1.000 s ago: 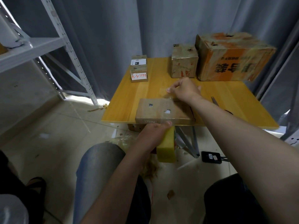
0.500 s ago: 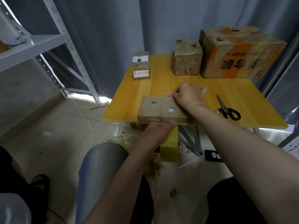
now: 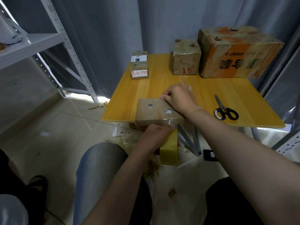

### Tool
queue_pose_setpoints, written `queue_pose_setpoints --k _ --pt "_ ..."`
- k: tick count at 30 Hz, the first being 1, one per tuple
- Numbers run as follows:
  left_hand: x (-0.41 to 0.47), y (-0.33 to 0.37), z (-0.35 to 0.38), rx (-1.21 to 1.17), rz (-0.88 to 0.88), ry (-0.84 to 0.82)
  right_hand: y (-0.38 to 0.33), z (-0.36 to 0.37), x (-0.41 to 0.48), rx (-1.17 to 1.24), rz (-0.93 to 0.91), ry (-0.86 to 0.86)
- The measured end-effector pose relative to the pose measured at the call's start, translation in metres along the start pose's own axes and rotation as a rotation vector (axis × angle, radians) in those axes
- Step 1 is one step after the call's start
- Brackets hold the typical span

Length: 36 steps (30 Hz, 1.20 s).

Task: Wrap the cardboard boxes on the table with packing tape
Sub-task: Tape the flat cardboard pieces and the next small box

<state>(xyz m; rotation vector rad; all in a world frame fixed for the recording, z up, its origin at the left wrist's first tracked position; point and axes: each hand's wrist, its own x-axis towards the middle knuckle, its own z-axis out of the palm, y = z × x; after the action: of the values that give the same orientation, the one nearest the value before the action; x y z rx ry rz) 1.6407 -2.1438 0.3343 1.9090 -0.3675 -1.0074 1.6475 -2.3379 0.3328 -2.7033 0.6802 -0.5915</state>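
Note:
A flat cardboard box point(image 3: 152, 112) with two small holes in its top lies at the near edge of the wooden table point(image 3: 162, 88), overhanging it a little. My right hand point(image 3: 178, 98) presses down on the box's far right part, fingers curled at its far edge. Just below the table edge, my left hand point(image 3: 154, 135) grips a yellowish roll of packing tape point(image 3: 168, 148). A clear strip of tape runs from the roll up onto the near side of the box.
Black-handled scissors point(image 3: 224, 109) lie on the table right of the box. At the back stand a small labelled box point(image 3: 139, 65), a taped cube box point(image 3: 185, 59) and a large orange-printed box point(image 3: 235, 52). A metal shelf point(image 3: 32, 44) is at left; tape scraps point(image 3: 123, 138) litter the floor.
The view has shifted, bringing the scissors into sight. My right hand slid back along the box top toward its far edge. My left hand keeps the roll below the table edge.

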Motion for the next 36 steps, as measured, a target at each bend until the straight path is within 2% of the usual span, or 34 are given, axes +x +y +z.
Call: queue_pose_setpoints --k 3,14,17,19,22,24,26,29,31,33,36 --pt "-0.001 -0.002 0.0 0.004 0.023 0.003 0.001 0.0 0.002 -0.008 0.08 -0.072" --pt "0.004 -0.014 0.004 -0.031 0.051 0.021 -0.003 -0.001 0.002 -0.079 0.054 -0.153" --pt "0.003 -0.015 0.004 -0.057 0.07 0.024 -0.006 -0.007 -0.001 -0.097 0.024 -0.099" --pt "0.003 -0.015 0.005 -0.062 0.074 0.025 -0.012 -0.014 -0.007 -0.049 0.01 0.025" --pt "0.004 -0.017 0.007 -0.066 0.068 0.026 -0.025 -0.029 -0.017 0.037 0.138 0.156" --pt "0.003 -0.018 0.008 -0.071 0.082 0.042 -0.034 -0.044 -0.025 -0.013 0.273 0.068" --pt "0.002 -0.017 0.008 -0.072 0.095 0.059 -0.044 -0.06 -0.039 -0.001 0.389 -0.17" --pt "0.001 -0.013 0.008 -0.035 0.098 0.048 -0.05 -0.072 -0.069 0.169 0.559 -0.584" --pt "-0.001 -0.011 0.009 -0.019 0.096 0.043 -0.042 -0.068 -0.09 0.263 0.636 -0.741" --pt "-0.003 -0.011 0.011 -0.018 0.105 0.041 -0.029 -0.058 -0.109 0.403 0.675 -0.743" --pt "-0.007 -0.012 0.012 0.014 0.114 0.022 -0.017 -0.038 -0.127 0.713 0.744 -0.585"
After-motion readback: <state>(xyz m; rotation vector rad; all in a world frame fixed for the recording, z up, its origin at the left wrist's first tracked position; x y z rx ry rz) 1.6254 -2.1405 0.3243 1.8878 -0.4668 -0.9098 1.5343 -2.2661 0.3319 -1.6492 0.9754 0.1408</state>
